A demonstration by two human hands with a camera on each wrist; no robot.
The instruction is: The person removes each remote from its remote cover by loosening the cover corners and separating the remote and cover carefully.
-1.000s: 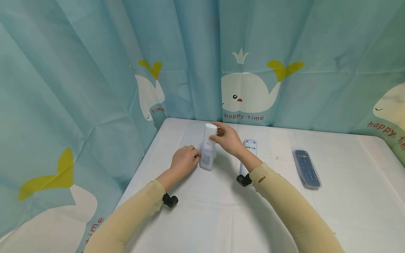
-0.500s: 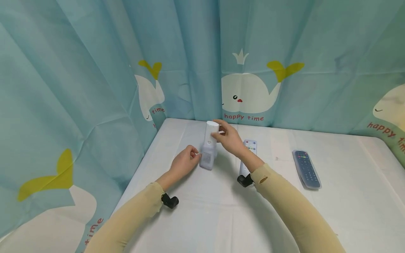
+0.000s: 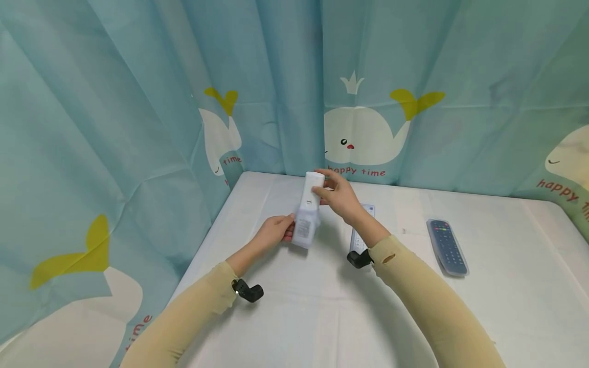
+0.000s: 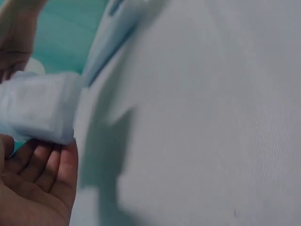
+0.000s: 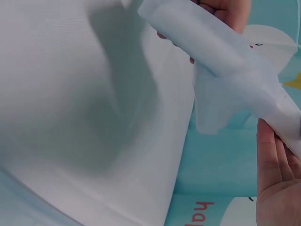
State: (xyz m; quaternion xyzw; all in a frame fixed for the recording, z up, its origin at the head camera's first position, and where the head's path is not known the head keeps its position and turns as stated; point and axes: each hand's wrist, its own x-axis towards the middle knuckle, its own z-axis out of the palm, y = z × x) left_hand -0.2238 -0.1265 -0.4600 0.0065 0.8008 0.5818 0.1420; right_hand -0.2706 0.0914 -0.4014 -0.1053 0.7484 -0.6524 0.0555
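Note:
A white remote control slants above the table in the head view. Its lower part sits inside a translucent plastic sleeve, bunched around the remote's middle. My right hand holds the bare upper end between thumb and fingers. At the lower end, my left hand grips the sleeve's left edge, fingers reaching behind it. The left wrist view shows the sleeve over the fingers of my left hand. A loose flap of sleeve hangs down in the right wrist view.
Another white remote in clear covering lies partly under my right forearm. Farther right on the white table is a dark remote in a clear cover. A blue whale-print curtain borders the table's back and left.
My right hand has raised the remote and sleeve slightly up and to the right. My left hand, earlier with its fingertips beside the sleeve, now grips its edge.

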